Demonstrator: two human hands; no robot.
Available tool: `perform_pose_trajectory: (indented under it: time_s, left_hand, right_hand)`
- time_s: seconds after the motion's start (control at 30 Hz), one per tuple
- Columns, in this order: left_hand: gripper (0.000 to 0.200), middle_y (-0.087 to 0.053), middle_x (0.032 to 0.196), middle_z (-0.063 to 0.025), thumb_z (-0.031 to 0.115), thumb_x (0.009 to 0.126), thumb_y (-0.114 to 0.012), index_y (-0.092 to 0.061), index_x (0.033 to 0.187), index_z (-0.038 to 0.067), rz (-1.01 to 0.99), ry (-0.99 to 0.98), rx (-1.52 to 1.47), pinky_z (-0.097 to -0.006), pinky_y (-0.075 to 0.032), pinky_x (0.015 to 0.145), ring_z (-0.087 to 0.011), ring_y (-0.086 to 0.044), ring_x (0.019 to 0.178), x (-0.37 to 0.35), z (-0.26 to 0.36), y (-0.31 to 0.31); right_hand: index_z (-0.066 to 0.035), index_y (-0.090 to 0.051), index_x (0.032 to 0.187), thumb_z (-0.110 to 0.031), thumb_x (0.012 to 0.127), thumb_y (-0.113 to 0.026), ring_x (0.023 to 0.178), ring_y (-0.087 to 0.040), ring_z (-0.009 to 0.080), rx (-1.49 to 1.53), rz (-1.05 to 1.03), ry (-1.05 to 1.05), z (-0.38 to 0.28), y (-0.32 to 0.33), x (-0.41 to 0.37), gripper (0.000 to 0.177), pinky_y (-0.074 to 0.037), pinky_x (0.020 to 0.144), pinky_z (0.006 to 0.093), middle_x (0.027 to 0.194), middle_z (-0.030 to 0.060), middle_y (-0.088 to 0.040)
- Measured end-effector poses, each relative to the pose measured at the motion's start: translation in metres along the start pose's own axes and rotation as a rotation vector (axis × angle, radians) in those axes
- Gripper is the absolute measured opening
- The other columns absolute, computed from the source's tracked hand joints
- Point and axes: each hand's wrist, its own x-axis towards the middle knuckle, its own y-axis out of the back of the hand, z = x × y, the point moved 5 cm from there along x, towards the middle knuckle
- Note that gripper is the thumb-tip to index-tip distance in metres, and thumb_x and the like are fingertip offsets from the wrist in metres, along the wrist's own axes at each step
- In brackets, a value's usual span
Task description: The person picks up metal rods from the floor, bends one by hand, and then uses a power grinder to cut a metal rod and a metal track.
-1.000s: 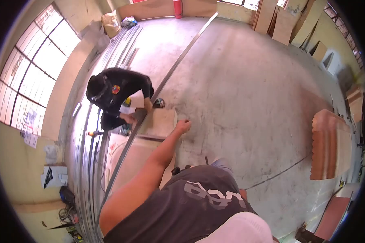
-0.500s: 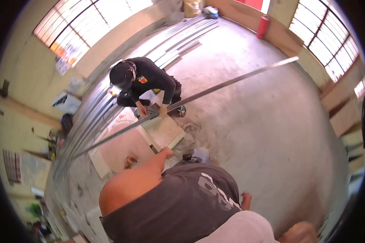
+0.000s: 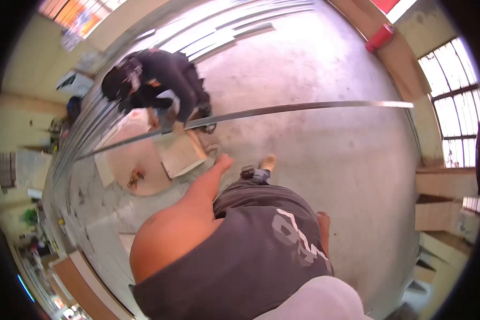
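A long, thin bar of grey metal point(image 3: 304, 106) runs crosswise in front of the wearer, its left part passing over a pale, flat-topped wooden block point(image 3: 182, 156). The wearer's left hand point(image 3: 225, 161) reaches out on the near side of the bar, apart from it and just beside the block's corner; the fingers are too blurred to tell whether they are curled around anything. The right hand is mostly hidden by the dark grey printed shirt point(image 3: 250, 245), so its grip cannot be told.

On the bar's far side crouches a co-worker in black clothes and a black cap point(image 3: 160, 80), leaning over it, one hand point(image 3: 179, 127) at the bar above the block. A pinkish-beige, round-edged board point(image 3: 124, 162) lies on the bar's near side, left of the block, with a small orange-brown object point(image 3: 135, 179) on it. Beyond the bar, a red cylinder point(image 3: 380, 37) stands near the wall.
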Motion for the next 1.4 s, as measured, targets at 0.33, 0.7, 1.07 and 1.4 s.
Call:
perform_pose_trajectory:
  time_s: [0.33,0.7,1.07,1.4]
  left_hand:
    - [0.037,-0.067,0.09,-0.0089,0.032,0.085,-0.062,-0.064,0.104,0.001,-0.012,-0.585,-0.409,-0.0302,-0.052,0.062,-0.0171,-0.066,0.072,-0.016,0.481,0.132]
    - [0.041,-0.069,0.089,-0.0157,0.037,0.082,-0.061,-0.067,0.1,0.001,0.153,-0.657,0.166,-0.0368,-0.052,0.074,-0.0214,-0.066,0.076,0.039,0.746,0.161]
    - [0.034,-0.069,0.09,-0.0102,0.033,0.086,-0.056,-0.066,0.096,0.002,0.242,0.076,-0.081,-0.037,-0.056,0.056,-0.0226,-0.069,0.072,0.099,0.614,0.267]
    - [0.038,-0.067,0.109,-0.0112,0.034,0.09,-0.057,-0.062,0.112,0.005,0.018,0.074,-0.096,-0.0399,-0.058,0.066,-0.023,-0.069,0.083,0.164,0.66,0.289]
  right_hand:
    - [0.008,-0.066,0.1,-0.009,0.077,-0.058,0.078,-0.066,0.024,0.559,-0.042,-0.397,-0.021,0.099,0.076,0.029,-0.05,0.067,0.0342,0.085,0.0159,-0.068]
    - [-0.002,-0.071,0.091,-0.008,0.074,-0.06,0.082,-0.063,0.0244,0.407,-0.169,0.099,0.044,0.223,0.43,0.021,-0.049,0.074,0.0353,0.087,0.0117,-0.069]
    - [0.005,-0.061,0.107,-0.014,0.082,-0.056,0.086,-0.064,0.0239,1.01,0.169,0.029,-0.091,0.445,0.555,0.032,-0.044,0.086,0.0342,0.091,0.0166,-0.068]
    - [0.006,-0.064,0.095,-0.014,0.079,-0.059,0.076,-0.061,0.0217,0.936,-0.077,-0.154,-0.056,0.252,0.566,0.026,-0.048,0.071,0.0346,0.081,0.0138,-0.066]
